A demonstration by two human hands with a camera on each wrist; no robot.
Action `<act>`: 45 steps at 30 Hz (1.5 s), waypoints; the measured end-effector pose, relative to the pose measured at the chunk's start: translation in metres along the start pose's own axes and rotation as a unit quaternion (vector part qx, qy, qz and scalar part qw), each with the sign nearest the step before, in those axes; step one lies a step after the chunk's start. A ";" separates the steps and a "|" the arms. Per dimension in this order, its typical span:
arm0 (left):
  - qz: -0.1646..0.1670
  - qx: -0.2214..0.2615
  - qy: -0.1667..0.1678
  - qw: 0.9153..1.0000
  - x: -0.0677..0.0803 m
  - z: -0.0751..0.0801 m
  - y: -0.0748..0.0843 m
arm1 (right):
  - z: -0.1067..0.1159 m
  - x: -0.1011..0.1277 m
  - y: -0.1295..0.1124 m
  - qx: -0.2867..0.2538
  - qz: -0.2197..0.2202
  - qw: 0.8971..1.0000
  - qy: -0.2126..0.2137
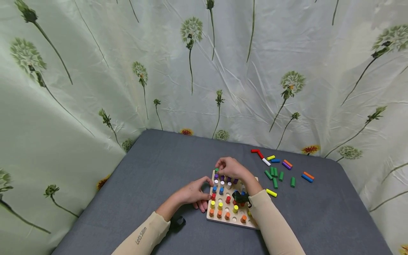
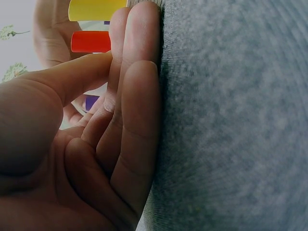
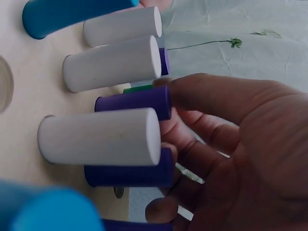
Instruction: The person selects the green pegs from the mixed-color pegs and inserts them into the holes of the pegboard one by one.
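A wooden pegboard (image 1: 230,219) lies on the grey table, with coloured pegs standing in most of its holes. My right hand (image 1: 220,165) reaches over the board's far left corner, fingers curled down, and pinches a green peg (image 1: 216,170) standing there. In the right wrist view that green peg (image 3: 137,88) shows only as a sliver behind white pegs (image 3: 113,63) and purple pegs (image 3: 132,102), with my right hand (image 3: 168,144) just beyond them. My left hand (image 1: 206,194) rests on the cloth against the board's left edge, holding nothing. Its fingers (image 2: 137,86) lie nearly straight on the cloth.
Loose pegs lie on the table to the right of the board: a red one (image 1: 255,151), several green ones (image 1: 274,173), a yellow one (image 1: 271,192), an orange and blue pair (image 1: 307,176). A flowered curtain (image 1: 204,71) closes off the back and sides.
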State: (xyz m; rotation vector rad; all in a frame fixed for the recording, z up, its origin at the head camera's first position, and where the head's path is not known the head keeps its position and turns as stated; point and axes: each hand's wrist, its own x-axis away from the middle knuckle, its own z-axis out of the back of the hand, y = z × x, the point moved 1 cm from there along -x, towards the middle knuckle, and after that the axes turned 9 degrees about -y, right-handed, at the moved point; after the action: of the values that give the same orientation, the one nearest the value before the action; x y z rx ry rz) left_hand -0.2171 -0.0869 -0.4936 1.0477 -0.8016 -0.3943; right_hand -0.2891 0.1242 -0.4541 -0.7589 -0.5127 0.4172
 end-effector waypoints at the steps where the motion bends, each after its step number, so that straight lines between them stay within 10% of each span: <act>1: 0.000 0.000 -0.001 1.000 0.000 0.000 0.000 | 0.000 0.000 0.000 -0.003 0.002 1.000 0.001; 31: -0.001 0.000 -0.004 1.000 -0.003 0.002 0.003 | 0.063 0.046 0.025 -0.070 0.016 0.991 0.113; 45: 0.018 0.001 -0.004 1.000 -0.002 0.000 0.001 | 0.089 0.084 0.063 -0.014 -0.092 0.979 0.180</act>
State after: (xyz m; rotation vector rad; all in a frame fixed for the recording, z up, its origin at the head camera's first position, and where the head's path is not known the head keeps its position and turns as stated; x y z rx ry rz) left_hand -0.2183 -0.0849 -0.4939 1.0319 -0.8266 -0.3666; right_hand -0.2845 0.2580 -0.4221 -0.7861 -0.2457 0.0964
